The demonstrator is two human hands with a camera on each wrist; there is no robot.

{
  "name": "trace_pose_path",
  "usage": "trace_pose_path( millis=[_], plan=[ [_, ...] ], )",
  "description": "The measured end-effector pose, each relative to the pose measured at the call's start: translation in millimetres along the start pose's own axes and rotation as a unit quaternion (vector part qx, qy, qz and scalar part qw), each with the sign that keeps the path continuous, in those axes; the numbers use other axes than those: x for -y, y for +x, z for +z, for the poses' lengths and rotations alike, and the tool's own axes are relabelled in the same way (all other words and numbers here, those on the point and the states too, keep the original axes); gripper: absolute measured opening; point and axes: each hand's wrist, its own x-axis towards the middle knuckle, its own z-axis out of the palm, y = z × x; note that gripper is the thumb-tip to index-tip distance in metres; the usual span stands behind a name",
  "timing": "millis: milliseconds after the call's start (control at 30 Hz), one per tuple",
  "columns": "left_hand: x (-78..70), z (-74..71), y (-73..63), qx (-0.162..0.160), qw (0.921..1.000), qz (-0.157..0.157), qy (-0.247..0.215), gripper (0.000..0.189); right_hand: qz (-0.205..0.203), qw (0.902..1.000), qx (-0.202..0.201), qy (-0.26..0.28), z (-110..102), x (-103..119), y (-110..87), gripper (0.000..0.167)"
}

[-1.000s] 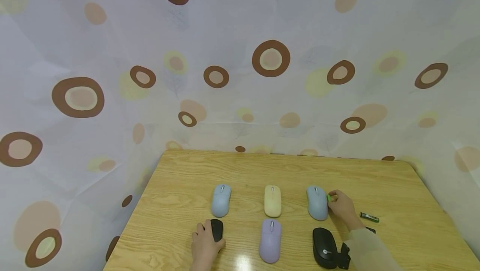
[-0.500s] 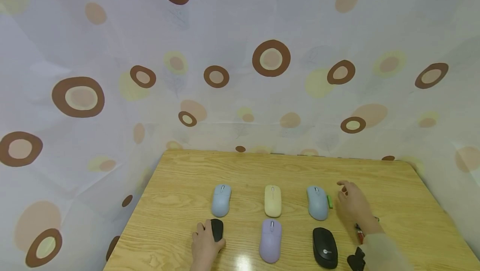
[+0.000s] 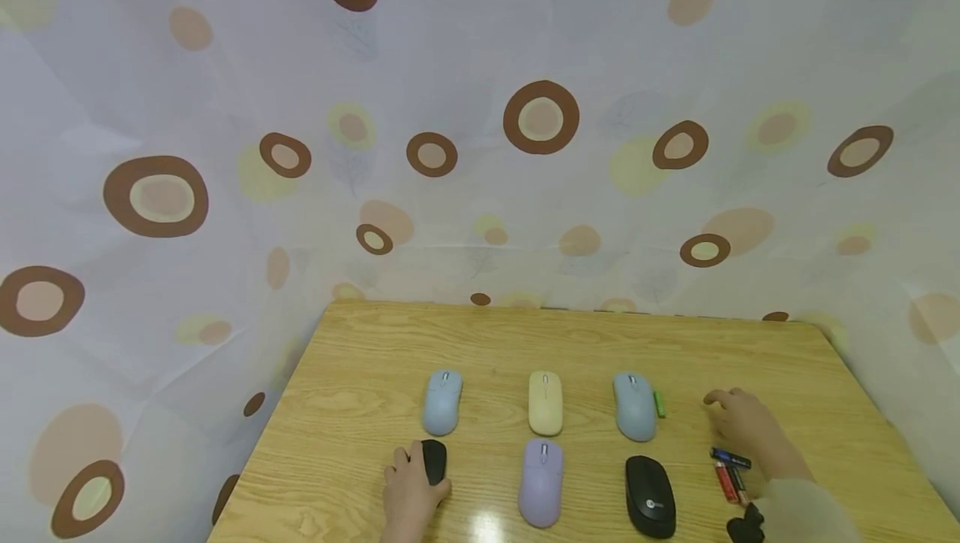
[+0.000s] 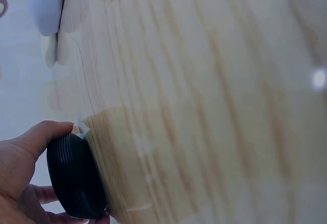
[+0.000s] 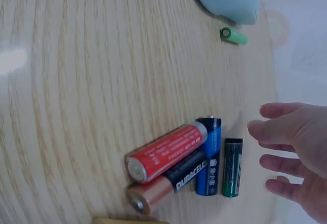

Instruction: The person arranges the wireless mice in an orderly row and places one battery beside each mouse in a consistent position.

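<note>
My left hand (image 3: 408, 485) grips a black mouse (image 3: 434, 461) at the front left, thumb on one side and fingers on the other; the left wrist view shows its dark ribbed end. Over the right side of the table, my right hand (image 3: 746, 426) holds nothing, its fingers loosely bent. Close to those fingers lies a dark green battery (image 5: 232, 168). Beside it are a blue battery (image 5: 208, 157), a red battery (image 5: 166, 152) and a black and copper Duracell battery (image 5: 168, 182). A light green battery (image 3: 660, 404) lies along the right side of a blue mouse (image 3: 635, 407).
Another blue mouse (image 3: 442, 402) and a yellow mouse (image 3: 545, 403) sit in the back row. Nearer are a purple mouse (image 3: 540, 483) and a second black mouse (image 3: 650, 497). A patterned sheet (image 3: 480, 209) rises behind the wooden table (image 3: 480, 334).
My right hand has let go of the light green battery beside the blue mouse and moved right, uncovering the battery group. My left hand stays in place on the black mouse.
</note>
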Motion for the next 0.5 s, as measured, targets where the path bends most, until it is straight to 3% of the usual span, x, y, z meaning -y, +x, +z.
trace_pose_path(
  millis=[267, 500],
  plan=[
    [-0.8, -0.1, -1.1, 0.007, 1.0, 0.0, 0.002, 0.068, 0.04, 0.9966, 0.052, 0.05, 8, -18, -4.6, 0.021],
    [0.5, 1.2, 0.3, 0.0, 1.0, -0.002, 0.003, 0.069, 0.036, 0.9961, 0.041, 0.068, 17, -23, -8.6, 0.017]
  ],
)
